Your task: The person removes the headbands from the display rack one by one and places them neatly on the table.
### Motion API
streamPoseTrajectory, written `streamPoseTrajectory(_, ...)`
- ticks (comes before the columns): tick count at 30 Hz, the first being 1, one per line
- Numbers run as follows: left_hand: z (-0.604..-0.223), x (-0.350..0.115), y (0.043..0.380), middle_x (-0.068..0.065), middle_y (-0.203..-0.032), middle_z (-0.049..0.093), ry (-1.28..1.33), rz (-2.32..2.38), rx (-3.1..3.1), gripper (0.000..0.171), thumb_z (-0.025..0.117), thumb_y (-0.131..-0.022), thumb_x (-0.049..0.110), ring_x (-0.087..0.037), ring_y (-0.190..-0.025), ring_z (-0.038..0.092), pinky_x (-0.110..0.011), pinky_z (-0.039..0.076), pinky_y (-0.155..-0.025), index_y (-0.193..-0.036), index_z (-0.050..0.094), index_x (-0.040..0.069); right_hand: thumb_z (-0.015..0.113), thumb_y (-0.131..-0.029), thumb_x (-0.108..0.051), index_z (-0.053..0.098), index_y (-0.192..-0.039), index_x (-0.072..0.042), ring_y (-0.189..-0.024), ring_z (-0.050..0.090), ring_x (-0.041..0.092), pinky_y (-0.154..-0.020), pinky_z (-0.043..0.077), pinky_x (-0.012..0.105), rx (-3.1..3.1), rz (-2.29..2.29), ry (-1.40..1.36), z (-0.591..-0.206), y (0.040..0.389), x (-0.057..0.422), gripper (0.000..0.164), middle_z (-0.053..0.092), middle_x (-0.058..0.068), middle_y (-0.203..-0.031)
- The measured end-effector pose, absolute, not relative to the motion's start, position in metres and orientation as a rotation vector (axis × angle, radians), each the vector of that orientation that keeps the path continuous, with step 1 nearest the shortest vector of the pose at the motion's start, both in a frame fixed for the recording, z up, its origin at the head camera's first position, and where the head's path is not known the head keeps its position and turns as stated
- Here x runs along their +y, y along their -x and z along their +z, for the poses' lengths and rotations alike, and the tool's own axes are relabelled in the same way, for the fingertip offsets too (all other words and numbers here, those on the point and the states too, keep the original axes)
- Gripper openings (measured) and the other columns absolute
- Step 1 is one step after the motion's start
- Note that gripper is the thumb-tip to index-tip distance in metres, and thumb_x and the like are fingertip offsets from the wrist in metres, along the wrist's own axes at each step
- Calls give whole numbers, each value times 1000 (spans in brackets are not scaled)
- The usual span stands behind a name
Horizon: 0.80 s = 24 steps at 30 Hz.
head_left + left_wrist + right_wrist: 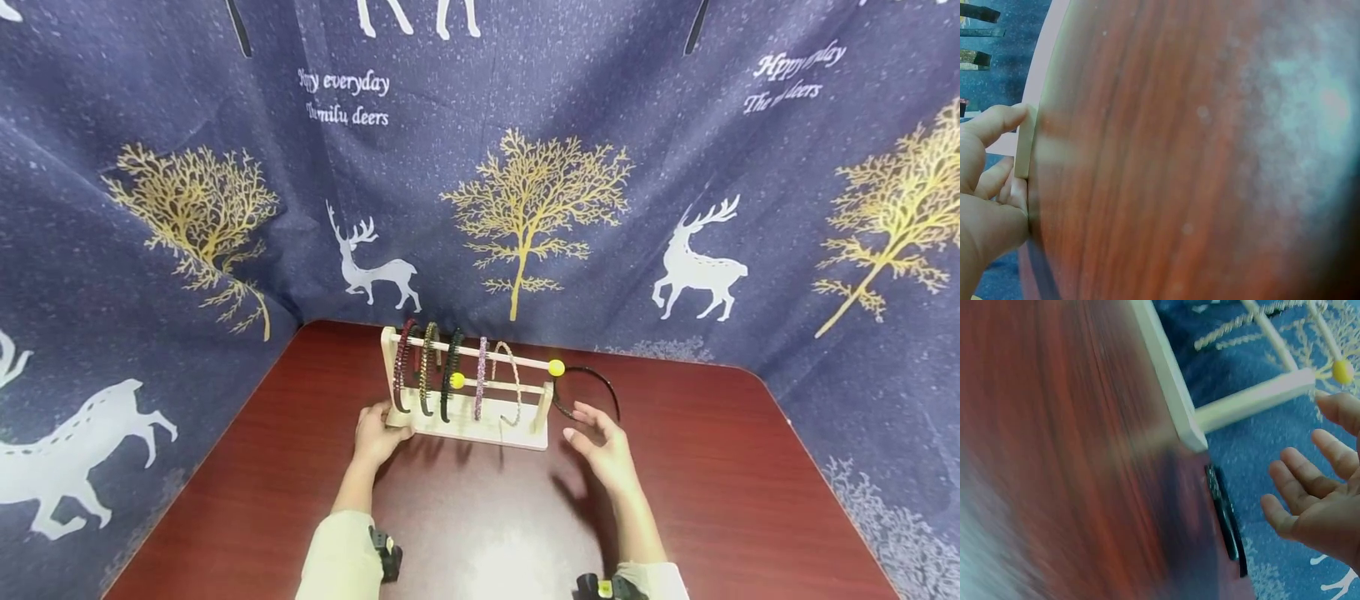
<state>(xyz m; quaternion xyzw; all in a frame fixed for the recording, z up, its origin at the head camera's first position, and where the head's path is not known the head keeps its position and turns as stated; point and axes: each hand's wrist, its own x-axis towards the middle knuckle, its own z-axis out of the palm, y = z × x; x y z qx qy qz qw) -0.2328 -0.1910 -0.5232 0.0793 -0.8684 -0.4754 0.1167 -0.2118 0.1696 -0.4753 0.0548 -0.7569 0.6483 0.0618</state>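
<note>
A pale wooden headband rack stands on the table, with two rods and yellow end balls. My left hand grips the left end of its base, thumb in front; in the left wrist view the fingers pinch the base edge. On the upper rod hang a dark red headband, a gold-brown one, and a black toothed one. A purple headband and a beige braided headband hang further right. My right hand is held off the rack's right end, fingers spread, nothing in it.
A black headband lies on the table beyond the right hand, just right of the rack. The reddish-brown table extends to both sides. A blue cloth printed with deer and trees hangs behind and along the sides.
</note>
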Motion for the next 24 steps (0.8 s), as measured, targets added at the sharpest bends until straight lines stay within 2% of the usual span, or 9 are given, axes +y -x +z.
streamPoseTrajectory(7,-523,-190,234,-27,-108,50,-228,-1385,-2550,64,77,-63,7,-40,-102,46,-52,36,-89,-119,53,-12,68,-80,3,52,-127,2,-111,50,43,-87,46,31,-2186,2013,-269,-472,200,151,50,56,23,-119)
streamPoseTrajectory(11,-522,-189,235,-26,-108,49,-233,-1388,-2543,63,77,-64,8,-40,-102,47,-51,36,-88,-119,54,-11,64,-80,9,50,-128,4,-111,49,45,-89,45,34,-2119,2055,-356,-474,198,141,50,53,29,-120)
streamPoseTrajectory(17,-521,-189,233,-28,-110,48,-248,-1407,-2549,65,78,-63,7,-41,-102,47,-51,36,-89,-120,52,-13,59,-82,12,49,-128,4,-114,47,42,-96,38,46,-2090,2077,-439,-478,198,126,48,53,27,-122)
streamPoseTrajectory(24,-522,-189,232,-29,-110,46,-255,-1432,-2541,67,78,-63,5,-42,-103,46,-51,36,-90,-121,51,-14,55,-87,9,45,-130,6,-117,45,43,-89,44,29,-2084,2152,-501,-466,198,109,45,50,28,-126)
